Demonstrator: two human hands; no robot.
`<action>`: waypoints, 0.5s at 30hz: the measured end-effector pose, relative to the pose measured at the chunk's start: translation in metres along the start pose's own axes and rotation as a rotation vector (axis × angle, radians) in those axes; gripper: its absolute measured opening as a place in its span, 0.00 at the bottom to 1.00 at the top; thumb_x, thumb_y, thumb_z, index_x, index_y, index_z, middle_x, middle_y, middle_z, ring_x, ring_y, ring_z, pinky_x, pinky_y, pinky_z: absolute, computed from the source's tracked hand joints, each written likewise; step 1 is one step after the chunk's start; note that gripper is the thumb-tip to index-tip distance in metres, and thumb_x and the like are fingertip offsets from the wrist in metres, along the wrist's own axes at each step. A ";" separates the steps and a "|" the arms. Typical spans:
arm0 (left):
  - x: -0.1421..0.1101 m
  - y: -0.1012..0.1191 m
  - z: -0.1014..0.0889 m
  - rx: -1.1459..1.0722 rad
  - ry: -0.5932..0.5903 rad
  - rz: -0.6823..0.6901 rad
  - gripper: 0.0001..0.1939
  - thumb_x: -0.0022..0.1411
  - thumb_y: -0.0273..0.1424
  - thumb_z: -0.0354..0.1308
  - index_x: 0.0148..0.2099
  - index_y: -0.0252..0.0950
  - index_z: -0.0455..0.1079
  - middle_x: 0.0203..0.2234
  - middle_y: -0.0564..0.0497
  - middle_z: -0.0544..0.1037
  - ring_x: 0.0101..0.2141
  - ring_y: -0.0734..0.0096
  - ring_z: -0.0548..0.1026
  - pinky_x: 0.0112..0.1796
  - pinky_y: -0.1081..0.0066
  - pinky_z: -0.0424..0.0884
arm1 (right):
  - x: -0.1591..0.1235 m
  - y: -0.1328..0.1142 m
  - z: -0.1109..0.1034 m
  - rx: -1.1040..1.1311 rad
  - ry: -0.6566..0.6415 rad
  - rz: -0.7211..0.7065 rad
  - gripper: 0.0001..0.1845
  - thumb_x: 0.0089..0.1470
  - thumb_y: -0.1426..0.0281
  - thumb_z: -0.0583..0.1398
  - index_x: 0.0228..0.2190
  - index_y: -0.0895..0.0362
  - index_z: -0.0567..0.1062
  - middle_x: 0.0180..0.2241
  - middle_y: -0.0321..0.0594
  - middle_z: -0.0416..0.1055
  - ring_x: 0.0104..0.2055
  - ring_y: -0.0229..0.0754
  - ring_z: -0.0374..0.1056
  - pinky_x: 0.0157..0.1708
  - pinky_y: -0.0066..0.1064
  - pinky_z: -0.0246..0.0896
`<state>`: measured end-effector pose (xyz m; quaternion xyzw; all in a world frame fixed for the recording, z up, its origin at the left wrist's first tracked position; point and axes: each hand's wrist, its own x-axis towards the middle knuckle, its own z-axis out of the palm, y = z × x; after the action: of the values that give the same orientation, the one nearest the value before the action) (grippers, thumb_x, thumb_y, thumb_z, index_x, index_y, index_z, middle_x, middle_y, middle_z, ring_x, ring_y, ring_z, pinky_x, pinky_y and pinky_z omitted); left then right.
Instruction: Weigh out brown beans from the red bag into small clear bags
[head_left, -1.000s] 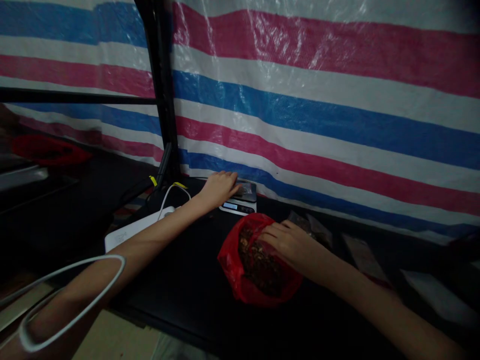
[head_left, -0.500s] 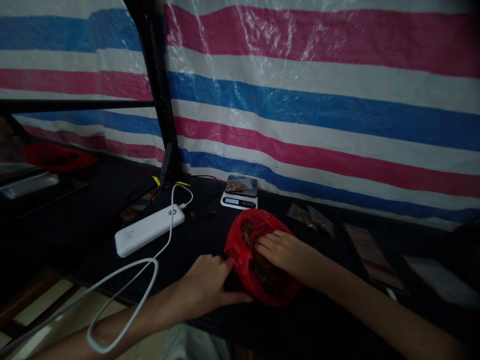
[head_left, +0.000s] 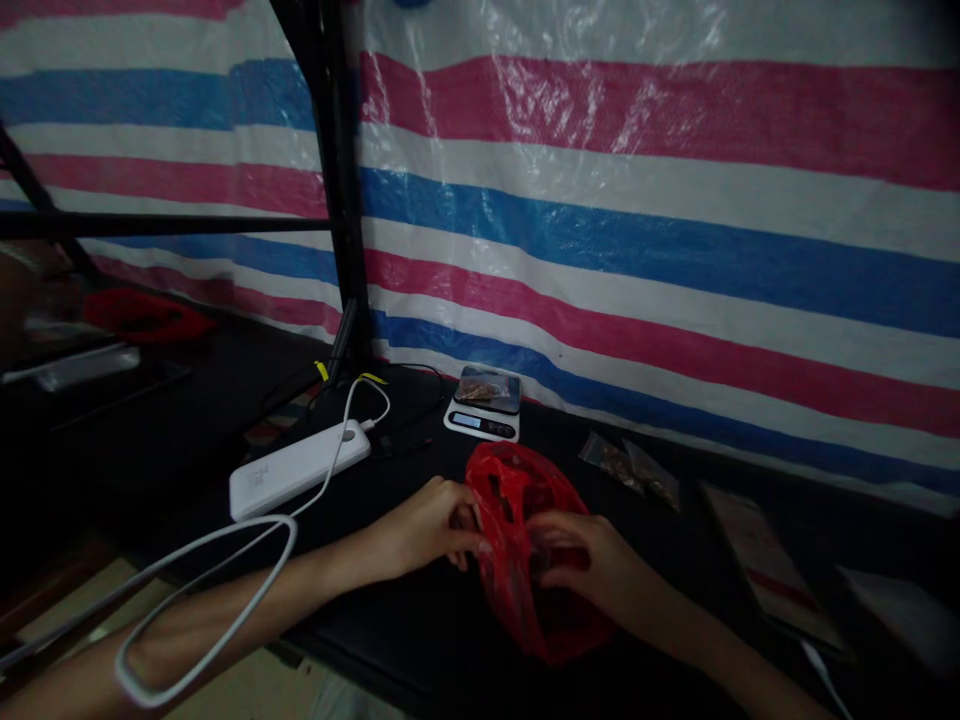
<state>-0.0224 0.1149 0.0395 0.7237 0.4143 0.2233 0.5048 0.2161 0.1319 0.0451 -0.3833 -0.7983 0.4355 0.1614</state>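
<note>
A red plastic bag (head_left: 517, 560) stands on the dark table in front of me, its mouth partly folded inward. My left hand (head_left: 435, 525) pinches the bag's left edge between thumb and fingers. At the mouth, my right hand (head_left: 592, 565) has its thumb and curved fingers apart, with the fingertips just inside the bag and nothing visible between them. The contents of the bag are mostly hidden in shadow. Behind it sits a small digital scale (head_left: 481, 425), bearing a clear bag of brown pieces (head_left: 484, 387).
Two clear bags of brown bits (head_left: 615, 462) lie right of the scale. Farther right are a flat pack (head_left: 765, 560) and a pale sheet (head_left: 900, 610). A white power bank (head_left: 296, 472) with a looping white cable lies left. Another red bag (head_left: 150, 315) is far left.
My right hand has drawn back from deep among the brown contents to the bag's mouth. The left hand has closed on the rim, and the bag's opening has narrowed. The view has shifted slightly.
</note>
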 end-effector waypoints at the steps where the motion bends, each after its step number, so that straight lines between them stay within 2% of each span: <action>1: -0.002 0.002 -0.012 0.104 -0.035 0.017 0.15 0.53 0.41 0.56 0.37 0.35 0.71 0.25 0.51 0.76 0.23 0.72 0.74 0.24 0.77 0.66 | 0.003 0.003 -0.002 0.089 -0.017 0.004 0.20 0.41 0.73 0.63 0.40 0.56 0.72 0.40 0.40 0.73 0.43 0.44 0.68 0.46 0.36 0.62; 3: -0.004 0.009 -0.042 0.381 -0.070 0.042 0.09 0.51 0.37 0.59 0.34 0.38 0.72 0.24 0.53 0.77 0.25 0.71 0.74 0.25 0.77 0.64 | 0.009 0.007 -0.009 0.208 -0.032 -0.019 0.21 0.40 0.72 0.64 0.40 0.56 0.72 0.40 0.41 0.73 0.43 0.44 0.68 0.46 0.37 0.62; 4: -0.003 0.013 -0.058 0.529 -0.048 0.039 0.07 0.49 0.34 0.61 0.32 0.39 0.73 0.23 0.54 0.77 0.27 0.70 0.75 0.27 0.77 0.63 | 0.012 0.007 -0.014 0.241 -0.025 -0.036 0.22 0.40 0.70 0.65 0.40 0.56 0.71 0.41 0.42 0.72 0.44 0.44 0.68 0.47 0.37 0.62; 7: 0.016 0.024 -0.103 0.829 0.119 -0.015 0.05 0.47 0.31 0.62 0.31 0.41 0.74 0.24 0.53 0.76 0.33 0.66 0.74 0.31 0.75 0.62 | 0.023 0.004 -0.035 0.279 0.034 -0.068 0.23 0.40 0.67 0.65 0.41 0.55 0.71 0.43 0.43 0.71 0.46 0.45 0.66 0.48 0.39 0.60; 9: 0.043 0.024 -0.122 0.863 0.222 0.039 0.11 0.49 0.35 0.61 0.36 0.40 0.73 0.32 0.51 0.77 0.37 0.64 0.73 0.36 0.73 0.62 | 0.034 0.001 -0.051 0.268 0.089 -0.076 0.24 0.40 0.63 0.64 0.42 0.55 0.70 0.44 0.44 0.71 0.47 0.46 0.66 0.49 0.41 0.60; 12: 0.094 0.011 -0.130 0.744 0.250 0.237 0.27 0.49 0.43 0.58 0.50 0.35 0.65 0.46 0.45 0.70 0.47 0.62 0.67 0.44 0.72 0.60 | 0.059 0.002 -0.070 0.210 0.188 -0.086 0.25 0.40 0.60 0.64 0.42 0.55 0.70 0.45 0.46 0.70 0.48 0.48 0.66 0.49 0.44 0.59; 15: 0.139 -0.011 -0.121 0.692 0.330 0.266 0.38 0.42 0.46 0.62 0.53 0.32 0.62 0.52 0.39 0.64 0.51 0.55 0.62 0.48 0.67 0.58 | 0.089 0.012 -0.085 0.171 0.268 -0.101 0.23 0.41 0.61 0.63 0.41 0.55 0.70 0.45 0.45 0.70 0.46 0.47 0.67 0.50 0.45 0.58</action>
<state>-0.0383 0.2974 0.0635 0.8524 0.4433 0.2473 0.1249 0.2134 0.2512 0.0768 -0.3821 -0.7480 0.4380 0.3202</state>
